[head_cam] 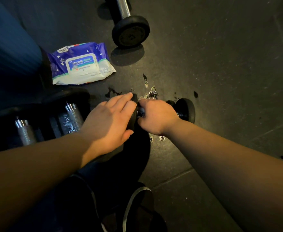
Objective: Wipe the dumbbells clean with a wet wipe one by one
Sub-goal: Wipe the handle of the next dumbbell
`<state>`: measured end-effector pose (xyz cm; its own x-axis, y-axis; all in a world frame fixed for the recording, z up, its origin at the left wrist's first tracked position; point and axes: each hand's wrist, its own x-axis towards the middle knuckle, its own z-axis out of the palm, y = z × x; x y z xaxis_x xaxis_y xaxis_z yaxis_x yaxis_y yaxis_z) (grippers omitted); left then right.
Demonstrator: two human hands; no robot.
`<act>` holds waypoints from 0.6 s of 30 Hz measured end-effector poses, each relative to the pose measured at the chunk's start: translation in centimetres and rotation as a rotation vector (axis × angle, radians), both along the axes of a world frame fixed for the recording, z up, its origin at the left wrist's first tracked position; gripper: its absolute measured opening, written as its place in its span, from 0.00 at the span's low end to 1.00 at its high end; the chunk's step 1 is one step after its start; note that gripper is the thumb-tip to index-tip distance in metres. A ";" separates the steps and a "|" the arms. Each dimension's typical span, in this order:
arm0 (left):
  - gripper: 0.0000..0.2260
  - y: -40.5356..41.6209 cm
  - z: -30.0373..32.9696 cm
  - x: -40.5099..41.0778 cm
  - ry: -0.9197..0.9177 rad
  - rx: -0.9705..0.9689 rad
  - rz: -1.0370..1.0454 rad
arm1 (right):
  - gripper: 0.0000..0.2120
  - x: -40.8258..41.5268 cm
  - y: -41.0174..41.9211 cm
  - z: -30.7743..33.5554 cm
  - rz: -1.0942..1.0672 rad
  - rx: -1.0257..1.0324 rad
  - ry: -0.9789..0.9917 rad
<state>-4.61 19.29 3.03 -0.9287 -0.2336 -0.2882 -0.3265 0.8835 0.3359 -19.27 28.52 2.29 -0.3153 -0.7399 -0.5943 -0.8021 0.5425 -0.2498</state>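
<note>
Far left, toward nine o'clock: two dumbbells (50, 118) lying side by side on the dark floor (221, 64), chrome knurled handles catching light, the black heads mostly lost in shadow, droplets glinting on the nearer handle. Above them, near ten o'clock: a blue-and-white pack of wet wipes (81, 63), flat on the floor, flip lid closed. Up at twelve o'clock: another dumbbell (130, 29), one black round head facing the camera, chrome handle running off the top edge.

At centre: left hand (111, 118) laid over the near black head of a small dumbbell (186, 110), fingers fairly straight and spread across the top of the head, thumb tucked under at the lower edge. Just right of it, touching that same dumbbell: right hand (157, 117) curled round the chrome handle, knuckles up, fist closed tight on the bar. Cannot tell whether a wipe sits inside that grip. Far head of this dumbbell poking out past the right wrist toward three o'clock, resting on the floor.

Wet splashes (151, 93) on the floor just above the hands, and a few more below the right wrist. Down at six o'clock: dark shoes (137, 206) with pale trim.
</note>
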 end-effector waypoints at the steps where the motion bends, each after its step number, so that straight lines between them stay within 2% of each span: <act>1: 0.34 0.2 0.0 0.2 0.021 0.013 0.002 | 0.13 0.0 -0.1 0.1 -0.013 0.024 -0.027; 4: 0.36 0.4 0.1 0.9 0.068 0.040 -0.007 | 0.15 0.2 0.1 0.2 0.000 0.092 -0.074; 7: 0.46 0.6 -0.6 1.6 0.024 0.030 -0.015 | 0.16 0.8 0.8 0.3 -0.021 0.119 -0.115; 11: 0.50 1.3 -1.4 2.3 -0.058 -0.006 -0.035 | 0.18 2.2 2.5 0.2 -0.023 0.040 -0.089; 16: 0.49 -0.3 -1.2 1.0 -0.118 0.038 -0.050 | 0.37 4.1 4.9 -0.2 0.074 -0.053 0.057; 18: 0.46 -1.5 -0.8 0.0 -0.149 0.077 -0.045 | 0.39 4.6 5.5 -0.4 0.094 -0.080 0.124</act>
